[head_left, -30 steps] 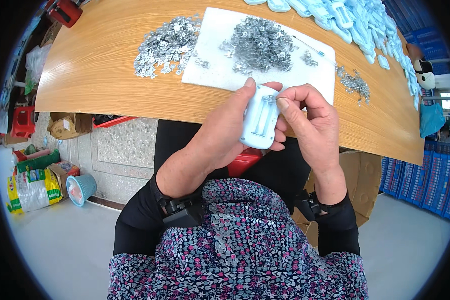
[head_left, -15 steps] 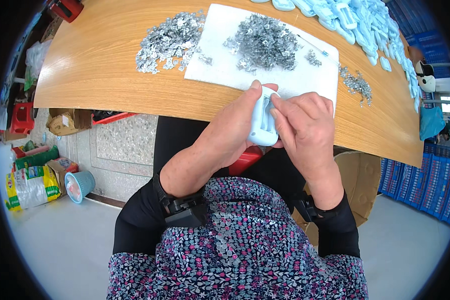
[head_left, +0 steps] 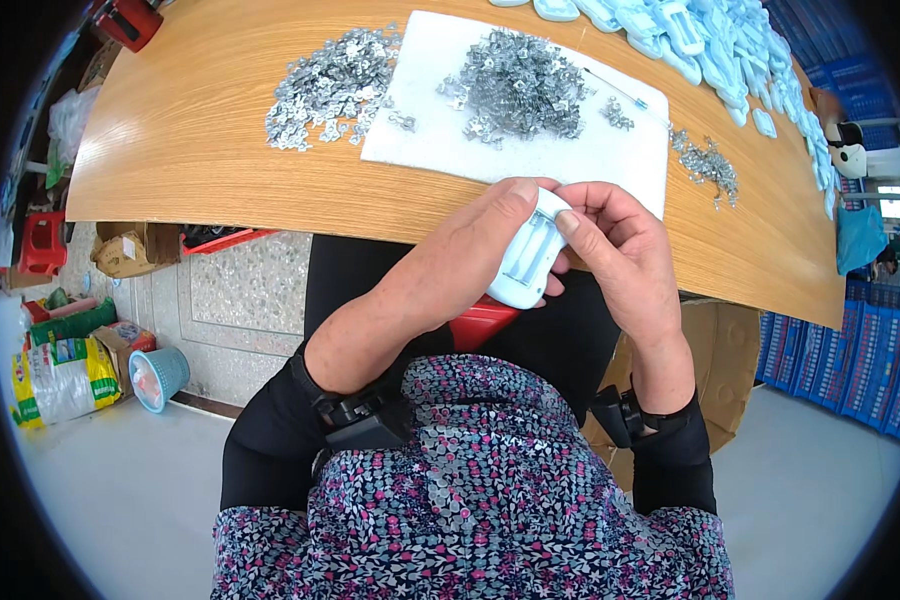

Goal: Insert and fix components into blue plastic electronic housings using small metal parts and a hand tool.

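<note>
A pale blue plastic casing [head_left: 528, 260] with ribbed slots is held over my lap, just in front of the wooden table's edge [head_left: 220, 200]. My left hand [head_left: 470, 245] wraps around its left side, thumb at the top end. My right hand [head_left: 620, 250] holds the right side, with the index fingertip pressing on the casing's upper end. On the table beyond lies a white sheet [head_left: 590, 150] carrying a heap of small metal clips [head_left: 520, 85]. A second heap of flat metal pieces [head_left: 330, 85] lies left of the sheet.
Several pale blue casings [head_left: 690, 30] are piled at the table's far right, with a small cluster of metal parts [head_left: 708, 165] near the edge. A cardboard box [head_left: 720, 360] stands at my right. On the floor at left are a blue tub [head_left: 158, 375], a sack [head_left: 60, 375] and red crates [head_left: 40, 245].
Both hands have kept the casing. It tilted and shifted slightly right and down, and my right index finger came to press on its upper end.
</note>
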A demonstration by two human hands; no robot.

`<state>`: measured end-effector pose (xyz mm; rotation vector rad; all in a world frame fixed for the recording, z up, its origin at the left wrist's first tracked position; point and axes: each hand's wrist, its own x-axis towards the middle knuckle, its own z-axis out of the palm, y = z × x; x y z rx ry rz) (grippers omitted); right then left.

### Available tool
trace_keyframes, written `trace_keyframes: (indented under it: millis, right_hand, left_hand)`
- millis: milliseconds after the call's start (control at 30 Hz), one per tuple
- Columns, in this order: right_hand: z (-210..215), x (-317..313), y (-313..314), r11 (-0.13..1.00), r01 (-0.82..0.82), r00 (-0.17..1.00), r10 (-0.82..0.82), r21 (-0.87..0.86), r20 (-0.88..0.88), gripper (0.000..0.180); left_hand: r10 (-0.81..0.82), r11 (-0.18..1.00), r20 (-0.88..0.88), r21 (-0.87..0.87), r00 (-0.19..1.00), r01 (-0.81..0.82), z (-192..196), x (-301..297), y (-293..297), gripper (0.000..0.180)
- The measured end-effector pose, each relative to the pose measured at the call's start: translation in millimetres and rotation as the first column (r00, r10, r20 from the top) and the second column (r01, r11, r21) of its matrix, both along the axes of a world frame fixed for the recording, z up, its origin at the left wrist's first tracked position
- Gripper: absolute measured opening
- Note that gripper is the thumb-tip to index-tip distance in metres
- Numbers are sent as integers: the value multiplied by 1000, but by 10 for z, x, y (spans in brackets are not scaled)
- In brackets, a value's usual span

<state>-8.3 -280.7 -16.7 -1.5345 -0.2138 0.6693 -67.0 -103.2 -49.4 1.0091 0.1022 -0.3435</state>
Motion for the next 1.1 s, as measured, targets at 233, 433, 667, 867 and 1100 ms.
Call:
trace_keyframes:
  millis: [233, 433, 667, 867, 1100]
  right_hand:
    - [-77, 57, -33, 993, 35, 987, -17, -116, 159, 22]
    - [-57, 116, -81, 995, -31, 994, 41, -91, 101, 22]
    - [-12, 40, -37, 990, 52, 999, -52, 131, 1, 30]
    - [-85, -31, 40, 992, 17, 986, -38, 128, 162, 29]
    - [-104, -1, 75, 993, 49, 995, -59, 112, 85, 17]
  left_hand:
    - [53, 964, 78, 256, 995, -72, 23, 2, 73, 41]
    - [-94, 717, 306, 682, 947, -148, 39, 37, 143, 41]
    - [-58, 747, 589, 561, 806, -357, -162, 79, 137, 47]
    - [-21, 948, -106, -319, 994, -14, -5, 24, 131, 44]
    - [-165, 806, 22, -573, 986, 148, -100, -17, 100, 32]
